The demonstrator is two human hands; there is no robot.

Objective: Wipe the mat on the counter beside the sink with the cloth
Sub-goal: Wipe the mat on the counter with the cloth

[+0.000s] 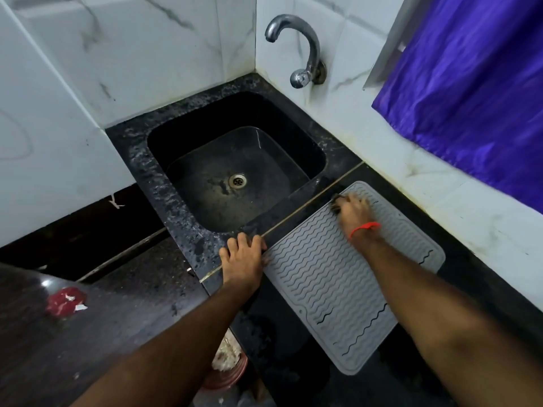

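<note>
A grey ribbed mat [338, 277] with wavy grooves lies on the black counter [293, 348] to the right of the sink. My right hand [354, 211] presses on the mat's far corner, blurred, its fingers closed over a dark cloth [335, 201] that is mostly hidden under them. A red thread circles that wrist. My left hand [244, 261] rests flat on the counter at the mat's left edge, fingertips touching the edge, holding nothing.
The black sink [164, 160] with a metal drain is to the left of the mat. A chrome tap [305, 45] juts from the tiled wall. A purple curtain [470, 83] hangs at the right. Below the counter's front edge stands a reddish container [226, 374].
</note>
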